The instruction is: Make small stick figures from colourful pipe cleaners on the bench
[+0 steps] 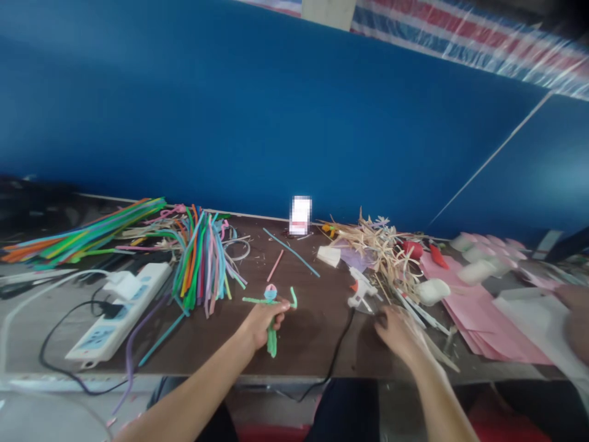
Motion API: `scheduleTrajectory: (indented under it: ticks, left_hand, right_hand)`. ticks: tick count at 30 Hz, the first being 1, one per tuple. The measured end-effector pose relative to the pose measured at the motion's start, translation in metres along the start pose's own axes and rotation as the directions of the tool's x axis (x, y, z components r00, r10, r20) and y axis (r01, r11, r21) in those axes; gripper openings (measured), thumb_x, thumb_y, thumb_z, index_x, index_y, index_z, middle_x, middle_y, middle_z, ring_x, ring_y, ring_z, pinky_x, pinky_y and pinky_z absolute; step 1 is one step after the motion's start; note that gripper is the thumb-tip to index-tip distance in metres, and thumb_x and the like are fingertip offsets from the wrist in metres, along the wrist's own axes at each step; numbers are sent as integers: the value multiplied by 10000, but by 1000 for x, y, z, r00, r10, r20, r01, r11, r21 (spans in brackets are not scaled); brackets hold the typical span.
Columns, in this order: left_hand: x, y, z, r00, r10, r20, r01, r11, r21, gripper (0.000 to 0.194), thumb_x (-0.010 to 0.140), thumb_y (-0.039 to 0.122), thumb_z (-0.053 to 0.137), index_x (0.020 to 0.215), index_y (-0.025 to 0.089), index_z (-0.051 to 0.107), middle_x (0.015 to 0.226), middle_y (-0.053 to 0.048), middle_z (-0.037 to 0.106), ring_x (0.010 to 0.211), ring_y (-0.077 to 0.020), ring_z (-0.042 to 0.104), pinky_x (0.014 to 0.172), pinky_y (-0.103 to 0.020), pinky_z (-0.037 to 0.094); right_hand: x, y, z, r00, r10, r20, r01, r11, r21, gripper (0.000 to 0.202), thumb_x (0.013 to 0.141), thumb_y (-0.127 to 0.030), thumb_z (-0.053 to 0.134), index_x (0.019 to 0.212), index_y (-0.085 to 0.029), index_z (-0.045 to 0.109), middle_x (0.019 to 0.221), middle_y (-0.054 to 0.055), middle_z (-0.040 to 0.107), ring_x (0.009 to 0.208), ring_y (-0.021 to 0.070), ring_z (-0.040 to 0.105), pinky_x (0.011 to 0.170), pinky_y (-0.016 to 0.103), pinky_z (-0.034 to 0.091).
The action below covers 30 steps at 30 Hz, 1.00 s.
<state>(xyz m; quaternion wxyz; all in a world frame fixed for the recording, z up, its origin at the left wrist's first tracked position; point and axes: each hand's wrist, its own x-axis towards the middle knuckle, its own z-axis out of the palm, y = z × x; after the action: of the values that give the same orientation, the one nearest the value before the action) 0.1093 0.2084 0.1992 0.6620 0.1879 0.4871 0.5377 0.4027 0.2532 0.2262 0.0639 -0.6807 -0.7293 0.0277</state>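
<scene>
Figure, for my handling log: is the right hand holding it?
No, the left hand holds the figure, while the right hand is beside the glue gun.

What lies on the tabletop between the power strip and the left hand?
In the head view, a purple pipe cleaner, a teal pipe cleaner and a multicoloured pipe-cleaner bundle lie between the power strip and the left hand.
</scene>
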Motion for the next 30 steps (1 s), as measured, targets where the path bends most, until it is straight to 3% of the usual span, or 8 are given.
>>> scheduleTrajectory:
  ticks: [3, 7, 15, 19, 22, 24, 27, 30]
  left_hand:
    - [-2, 0, 2, 1000, -2, 21, 2, 1000, 0, 195, 506, 156, 660, 626, 125, 509, 632, -58, 626, 397, -25, 360, 363, -148, 185]
    - [-4, 2, 2, 999, 3, 47, -4, 1000, 29, 211, 504, 173, 670, 629, 121, 508, 635, -60, 627, 395, -20, 350, 367, -150, 179]
    - [-4, 6, -4, 997, 3, 78, -11, 996, 92, 251, 507, 218, 688, 655, 117, 511, 638, -54, 629, 395, -17, 337, 370, -149, 175]
    - [-6, 8, -4, 997, 23, 79, -32, 993, 113, 250, 502, 219, 684, 659, 120, 515, 629, -44, 625, 398, -19, 333, 378, -155, 177]
    - [-6, 8, -6, 996, 36, 81, -47, 988, 145, 237, 520, 227, 670, 668, 126, 516, 641, -45, 627, 407, -26, 339, 384, -161, 179]
    - [-6, 9, -7, 995, 46, 85, -61, 982, 178, 223, 541, 237, 657, 673, 129, 514, 629, -34, 618, 408, -28, 333, 385, -163, 178]
    - [-7, 12, -8, 991, 92, 97, -114, 962, 250, 202, 563, 250, 640, 673, 133, 518, 500, 29, 530, 397, -37, 312, 382, -170, 178]
    - [-10, 19, -7, 976, 168, 140, -207, 915, 345, 174, 588, 253, 625, 679, 138, 531, 389, 90, 379, 373, -46, 286, 381, -183, 184]
  right_hand:
    - [0, 22, 4, 999, -1, 37, 6, 992, -130, 391, 618, -194, 591, 1001, -117, 584, 1073, 140, 552, 1017, 263, 504, 831, 329, 372]
    - [1, 29, 2, 993, -8, 114, 32, 977, -212, 443, 646, -240, 572, 1071, -118, 555, 1114, 134, 542, 1039, 280, 485, 840, 345, 371]
    - [9, 29, -20, 964, 41, 264, 50, 943, -330, 227, 668, -133, 489, 836, -125, 641, 903, 153, 644, 895, 277, 587, 704, 330, 411]
    - [13, 38, -35, 963, 50, 267, 52, 931, -360, 201, 673, -125, 469, 762, -129, 649, 831, 160, 656, 857, 280, 604, 660, 322, 403]
    - [15, 49, -49, 955, 133, 265, -29, 931, -363, 153, 665, -161, 488, 726, -146, 627, 802, 152, 657, 813, 296, 608, 612, 324, 391]
    - [15, 50, -54, 954, 167, 248, -95, 956, -277, 113, 663, -211, 500, 694, -162, 598, 766, 125, 654, 764, 286, 606, 593, 320, 386]
    - [7, 30, -49, 974, 33, 225, -65, 988, 140, 138, 678, -284, 502, 742, -175, 558, 729, 62, 637, 709, 217, 589, 610, 285, 399]
    - [-9, -13, -30, 937, -204, 283, 1, 812, 583, 255, 667, -396, 544, 775, -165, 538, 669, 21, 604, 633, 165, 550, 555, 240, 396]
